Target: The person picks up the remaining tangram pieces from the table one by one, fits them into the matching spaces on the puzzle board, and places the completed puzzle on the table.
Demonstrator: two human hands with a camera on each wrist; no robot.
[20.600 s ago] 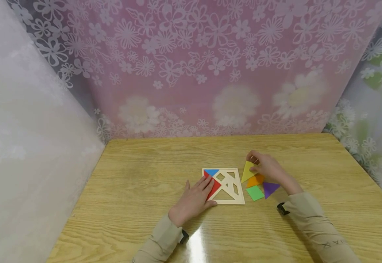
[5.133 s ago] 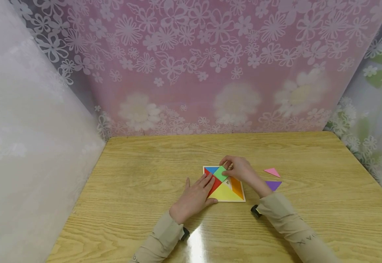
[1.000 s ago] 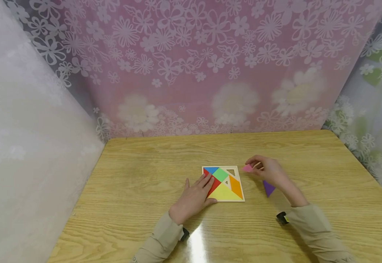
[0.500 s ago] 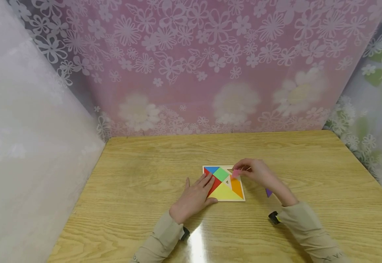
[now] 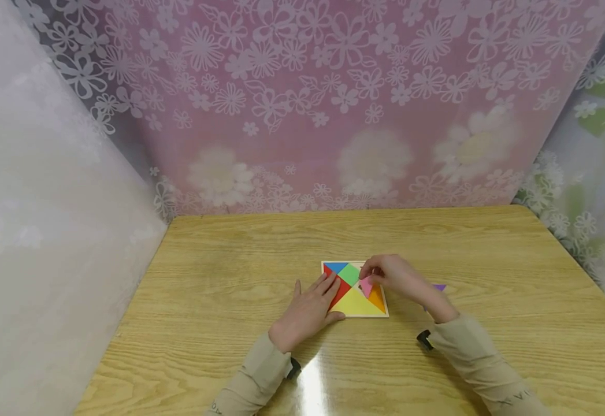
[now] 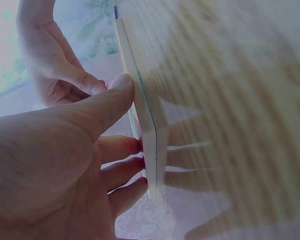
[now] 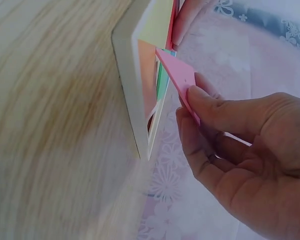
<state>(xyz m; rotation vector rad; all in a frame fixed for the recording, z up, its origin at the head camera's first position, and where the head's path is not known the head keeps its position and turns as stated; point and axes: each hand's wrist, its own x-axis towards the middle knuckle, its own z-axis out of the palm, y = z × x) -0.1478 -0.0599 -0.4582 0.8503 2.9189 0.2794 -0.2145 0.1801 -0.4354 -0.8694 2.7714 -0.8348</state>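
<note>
A wooden tangram board (image 7: 124, 65) lies on the table. Blue (image 5: 336, 267), red (image 5: 345, 284), green (image 5: 351, 273), yellow (image 5: 356, 303) and orange (image 5: 378, 300) pieces sit in it. My left hand (image 5: 307, 315) rests on its left side, fingers straight over the red piece, thumb at the near edge. My right hand (image 5: 393, 277) pinches a pink triangle (image 7: 177, 72) between thumb and fingers. It is held tilted above the board, over the small gap by the orange piece. The upper right recess is partly hidden by the right hand.
A purple triangle (image 5: 440, 287) lies on the table right of the board, mostly hidden under the right wrist. Floral curtains (image 5: 281, 115) hang behind the table (image 5: 219, 277) and at its sides.
Yellow, orange and green pieces went into the board earlier. In the last second my right hand has carried the pink triangle left, over the board. The left hand stays put.
</note>
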